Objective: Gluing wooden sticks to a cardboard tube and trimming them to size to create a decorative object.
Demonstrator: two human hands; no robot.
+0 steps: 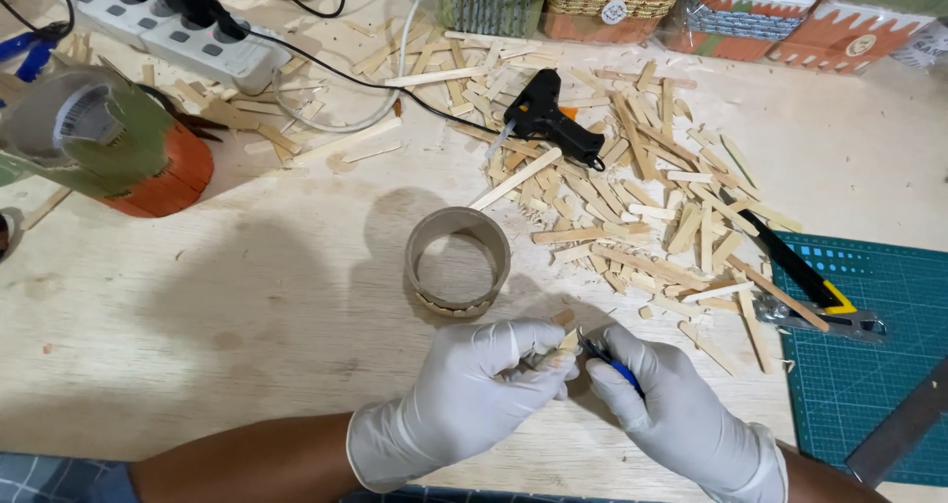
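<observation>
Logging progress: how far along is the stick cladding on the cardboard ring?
Done: only a short row of stick pieces along the near lower edge of the cardboard ring. In hand: left hand holds a small stick piece while right hand works it with a blue-handled cutter. Left: most of the ring's wall is bare; the stick pile remains.

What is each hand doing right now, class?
Left hand: closed, pinching a small wooden stick piece.
Right hand: closed on a blue-handled cutting tool, its tip at the stick.

Your gloved left hand (472, 389) and right hand (664, 404) meet fingertip to fingertip, fingers pinched closed, bare forearms angling in from below.
</observation>
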